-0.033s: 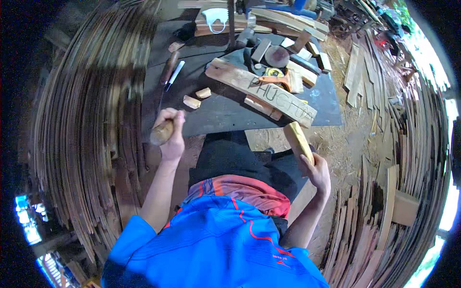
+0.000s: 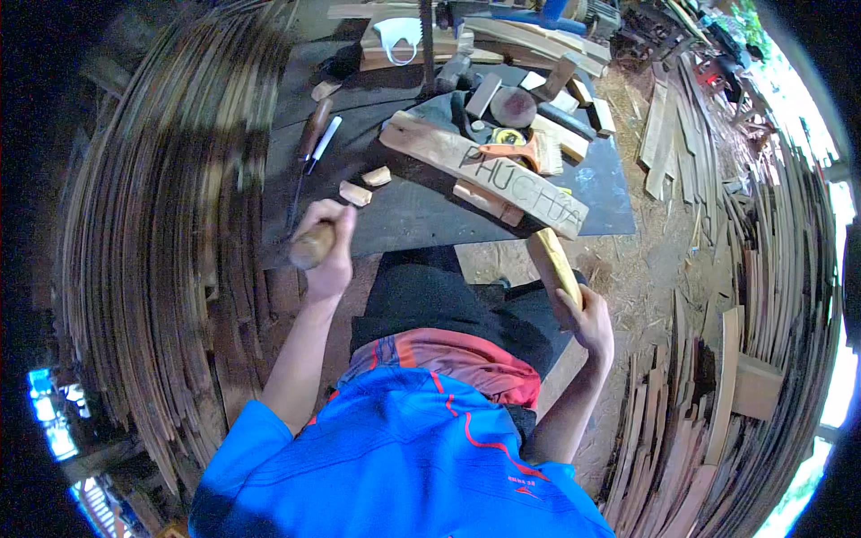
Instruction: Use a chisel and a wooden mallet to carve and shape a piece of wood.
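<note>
My left hand (image 2: 334,247) is closed round a round wooden handle (image 2: 314,242), near the mat's front edge; what is at its far end is unclear. My right hand (image 2: 585,318) grips a pale yellow wooden bar (image 2: 552,262), raised below the right end of a board with dark handwriting (image 2: 413,134). That board lies slantwise on a dark mat (image 2: 395,215), over a shorter wood piece (image 2: 486,201). Two small offcuts (image 2: 354,193) lie left of it, near a dark wooden-handled tool (image 2: 314,130) and a white-handled tool (image 2: 327,134).
At the back are wood blocks (image 2: 601,117), an orange-handled tool (image 2: 507,152), a yellow tape measure (image 2: 508,136), a white mask (image 2: 399,40) and an upright dark bar (image 2: 428,45). Stacked planks line the left (image 2: 161,224) and right (image 2: 762,233), with shavings on the floor (image 2: 646,260).
My left hand has shifted slightly to the right with the handle. My right hand and bar look almost unchanged; the whole view has moved very slightly.
</note>
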The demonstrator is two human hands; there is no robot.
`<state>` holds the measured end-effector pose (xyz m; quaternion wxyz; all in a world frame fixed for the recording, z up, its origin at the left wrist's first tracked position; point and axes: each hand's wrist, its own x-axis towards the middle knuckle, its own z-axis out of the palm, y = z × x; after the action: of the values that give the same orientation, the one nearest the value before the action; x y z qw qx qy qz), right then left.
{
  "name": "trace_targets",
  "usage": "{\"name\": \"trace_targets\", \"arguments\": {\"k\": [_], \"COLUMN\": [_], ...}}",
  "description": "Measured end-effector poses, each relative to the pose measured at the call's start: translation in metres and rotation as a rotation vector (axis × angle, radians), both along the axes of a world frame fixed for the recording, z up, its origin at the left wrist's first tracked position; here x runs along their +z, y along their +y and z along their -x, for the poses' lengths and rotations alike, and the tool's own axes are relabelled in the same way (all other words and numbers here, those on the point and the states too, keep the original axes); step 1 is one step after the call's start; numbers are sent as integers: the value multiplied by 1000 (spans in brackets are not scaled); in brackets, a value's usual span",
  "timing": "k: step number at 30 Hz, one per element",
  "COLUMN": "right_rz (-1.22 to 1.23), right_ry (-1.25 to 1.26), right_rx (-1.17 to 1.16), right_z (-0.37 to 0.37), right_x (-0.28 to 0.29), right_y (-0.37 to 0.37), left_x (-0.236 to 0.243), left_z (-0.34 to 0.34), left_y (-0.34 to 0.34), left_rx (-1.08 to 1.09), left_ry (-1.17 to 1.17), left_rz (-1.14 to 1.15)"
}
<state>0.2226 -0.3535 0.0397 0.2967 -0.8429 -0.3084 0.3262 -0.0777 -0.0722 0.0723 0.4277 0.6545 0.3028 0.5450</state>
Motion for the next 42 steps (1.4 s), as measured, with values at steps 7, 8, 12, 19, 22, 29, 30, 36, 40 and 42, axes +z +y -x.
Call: {"name": "trace_targets", "arguments": {"k": [7, 8, 12, 19, 22, 29, 30, 36, 40, 42], "right_rz": [-2, -6, -1, 28, -58, -90, -88, -158, -78, -54], "right_ry": [-76, -82, -19, -48, -17, -68, -60, -72, 14, 32], "right_rx": [31, 42, 17, 37, -16, 51, 53, 109, 81, 85], "right_z": [5, 4, 9, 8, 14, 28, 30, 34, 34, 34], "right_x": [10, 8, 16, 24, 21, 20, 21, 11, 17, 17], "right_y": [-1, -2, 1, 7, 11, 21, 23, 28, 32, 32], "left_x": [3, 11, -9, -35, -29, -17, -17, -17, -4, 2], "left_z": [-78, -87, -119, -106, -89, -54, -48, -49, -75, -89], "left_y": [-10, -16, -27, -22, -21, -16, -15, 6, 21, 17], "left_rx": [-561, -630, -698, -652, -642, -613, -619, -598, -703, -738], "left_ry": [119, 135, 95, 48, 78, 30, 1, -342, -386, -295], "left_rz": [-307, -324, -397, -155, -127, -53, -17, 297, 421, 447]}}
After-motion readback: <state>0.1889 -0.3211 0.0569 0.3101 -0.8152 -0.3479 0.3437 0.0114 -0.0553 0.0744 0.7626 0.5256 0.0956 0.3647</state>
